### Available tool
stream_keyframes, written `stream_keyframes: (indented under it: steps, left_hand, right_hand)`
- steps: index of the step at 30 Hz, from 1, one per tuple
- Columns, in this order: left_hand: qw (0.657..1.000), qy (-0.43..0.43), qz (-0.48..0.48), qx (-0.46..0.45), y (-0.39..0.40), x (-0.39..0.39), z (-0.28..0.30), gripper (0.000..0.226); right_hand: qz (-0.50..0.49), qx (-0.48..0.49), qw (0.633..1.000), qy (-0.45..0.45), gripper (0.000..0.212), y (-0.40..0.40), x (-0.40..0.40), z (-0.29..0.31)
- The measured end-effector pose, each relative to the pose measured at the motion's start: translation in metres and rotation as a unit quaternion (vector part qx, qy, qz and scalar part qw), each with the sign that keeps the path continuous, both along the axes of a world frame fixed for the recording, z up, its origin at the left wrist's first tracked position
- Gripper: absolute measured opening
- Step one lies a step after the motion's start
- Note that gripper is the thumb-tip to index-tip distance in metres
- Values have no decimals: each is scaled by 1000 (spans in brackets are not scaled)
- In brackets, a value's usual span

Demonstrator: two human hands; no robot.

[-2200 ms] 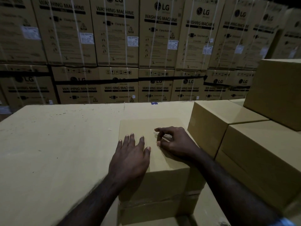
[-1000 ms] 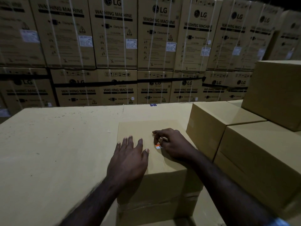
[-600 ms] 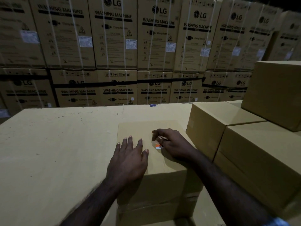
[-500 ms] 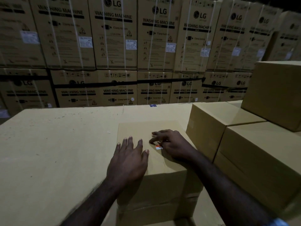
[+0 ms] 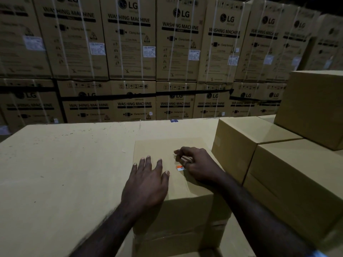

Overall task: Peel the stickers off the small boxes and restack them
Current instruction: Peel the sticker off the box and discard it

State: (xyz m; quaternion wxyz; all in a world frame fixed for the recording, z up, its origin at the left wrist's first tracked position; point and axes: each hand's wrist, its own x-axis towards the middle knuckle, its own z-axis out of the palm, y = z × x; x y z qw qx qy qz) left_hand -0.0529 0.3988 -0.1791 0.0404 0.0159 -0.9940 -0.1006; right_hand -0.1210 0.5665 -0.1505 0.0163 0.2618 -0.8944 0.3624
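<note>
A small brown cardboard box (image 5: 167, 146) stands in front of me on a wide cardboard surface (image 5: 65, 173). My left hand (image 5: 146, 180) lies flat on the left part of the box top, fingers straight and spread. My right hand (image 5: 200, 166) rests on the right part of the top with its fingers curled. Its thumb and fingertips pinch at the right end of a small orange and white sticker (image 5: 179, 168) stuck on the top. Only the sticker's left end shows beside the thumb.
Three more plain brown boxes are stacked close on the right: one (image 5: 239, 138) touching the small box, one nearer (image 5: 297, 182), one on top (image 5: 315, 104). A wall of strapped washing machine cartons (image 5: 130, 43) rises behind the surface.
The orange and white sticker has come into view beside my right thumb. My right fingers have worked a little over it. My left hand has stayed flat on the box.
</note>
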Motion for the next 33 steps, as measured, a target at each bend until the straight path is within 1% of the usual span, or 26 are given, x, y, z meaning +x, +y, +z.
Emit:
stream_keyframes:
  steps: [9, 14, 17, 20, 28, 33]
  left_hand:
    - [1000, 3, -4, 3, -1, -1, 0, 61]
    - [1000, 6, -5, 6, -2, 0, -1, 61]
    - [1000, 5, -8, 5, -1, 1, 0, 61]
    - [1000, 4, -7, 7, -1, 2, 0, 61]
    - [1000, 4, -8, 7, -2, 0, -1, 61]
    - [1000, 7, -6, 8, -2, 0, -3, 61]
  right_hand:
    - [14, 59, 998, -13, 22, -5, -3, 2]
    - [14, 58, 998, -31, 28, -7, -2, 5]
    - [12, 61, 998, -26, 27, -7, -1, 6]
    - [6, 71, 997, -31, 41, -7, -1, 6]
    - [18, 63, 998, -19, 38, -3, -1, 4]
    - [15, 50, 998, -27, 44, -3, -2, 3]
